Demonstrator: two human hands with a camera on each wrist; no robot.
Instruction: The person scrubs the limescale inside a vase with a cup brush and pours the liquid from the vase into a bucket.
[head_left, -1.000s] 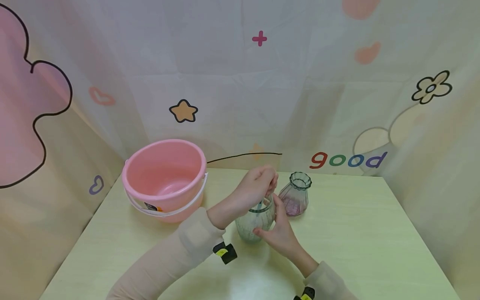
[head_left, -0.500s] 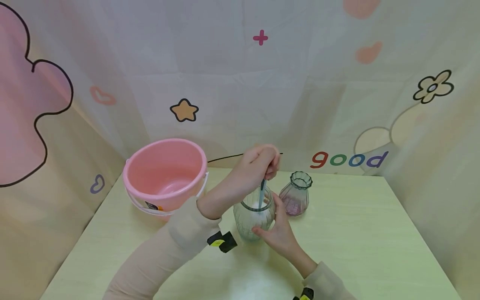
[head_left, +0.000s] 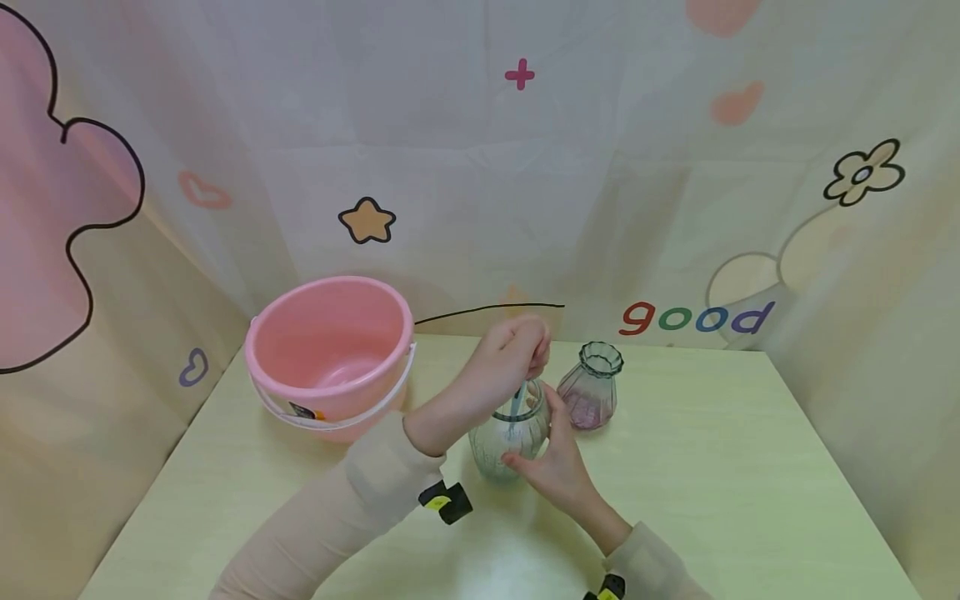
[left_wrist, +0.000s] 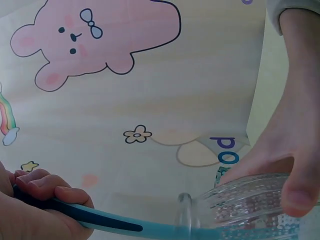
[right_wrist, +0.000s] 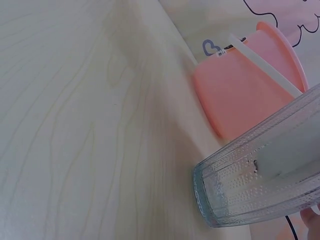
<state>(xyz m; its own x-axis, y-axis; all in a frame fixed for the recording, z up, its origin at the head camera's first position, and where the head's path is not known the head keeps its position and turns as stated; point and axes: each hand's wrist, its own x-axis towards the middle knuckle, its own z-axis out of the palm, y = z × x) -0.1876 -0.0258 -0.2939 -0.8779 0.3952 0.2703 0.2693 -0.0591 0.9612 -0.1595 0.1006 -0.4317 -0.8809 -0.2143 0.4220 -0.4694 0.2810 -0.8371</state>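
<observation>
My left hand (head_left: 513, 346) grips the dark blue grip of a light-blue bottle brush (left_wrist: 112, 220), fingers curled round it. The brush's shaft runs down through the mouth of a ribbed clear glass vase (head_left: 493, 450). Inside the glass, in the right wrist view, a pale, blurred shape shows where the brush's head sits. My right hand (head_left: 561, 467) holds the vase from the right side, thumb at the front and fingers round the far side. The vase (right_wrist: 240, 192) has its thick base close over the table.
A second glass vase (head_left: 591, 404), purple at the bottom with a frilled rim, stands just beyond my right hand. To the left stands a pink bucket (head_left: 330, 400) with a white handle. A printed curtain (head_left: 450, 167) hangs behind the pale table (head_left: 712, 467).
My left hand rose with the brush, lifting more of the shaft out of the vase, then came back down. The right hand and vase stay nearly in place.
</observation>
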